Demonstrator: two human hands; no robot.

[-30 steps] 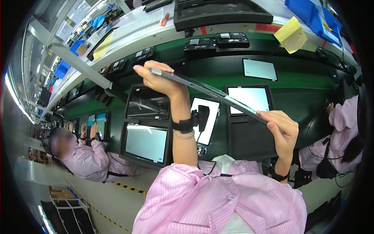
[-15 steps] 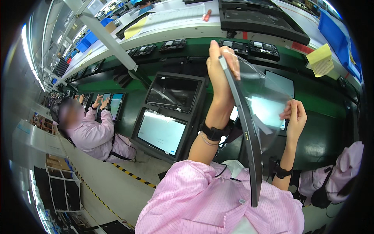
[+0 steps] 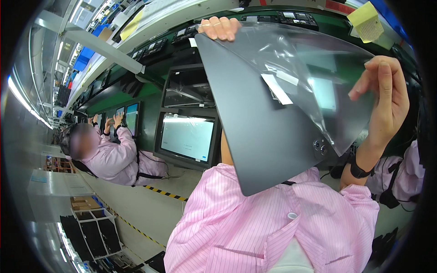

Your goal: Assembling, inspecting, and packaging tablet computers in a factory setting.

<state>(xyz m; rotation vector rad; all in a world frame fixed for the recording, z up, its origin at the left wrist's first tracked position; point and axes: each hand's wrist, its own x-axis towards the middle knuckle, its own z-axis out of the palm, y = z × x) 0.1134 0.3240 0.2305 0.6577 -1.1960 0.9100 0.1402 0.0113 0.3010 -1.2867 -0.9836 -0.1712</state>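
A grey tablet (image 3: 255,132) is tilted up before my chest, its back with the camera lenses facing me. My left hand (image 3: 220,29) grips its far edge, fingers curled over the top; the tablet hides most of that forearm. A clear plastic film (image 3: 334,68) is partly lifted off the tablet's back and bulges to the right, with a white label strip (image 3: 277,89) near the back's middle. At the film's right side, my right hand (image 3: 384,98) has its fingers bent together on the film's edge.
On the left, two tablets lie in black trays, one with a lit screen (image 3: 187,136). Several black devices (image 3: 298,20) line the far side of the green bench. A yellow note (image 3: 365,22) hangs at the far right. A co-worker in pink (image 3: 111,154) handles tablets at left; another pink sleeve shows right.
The tablet has turned from edge-on to showing its back. My left hand has moved left and farther up; my right hand has moved right and up, stretching the film away.
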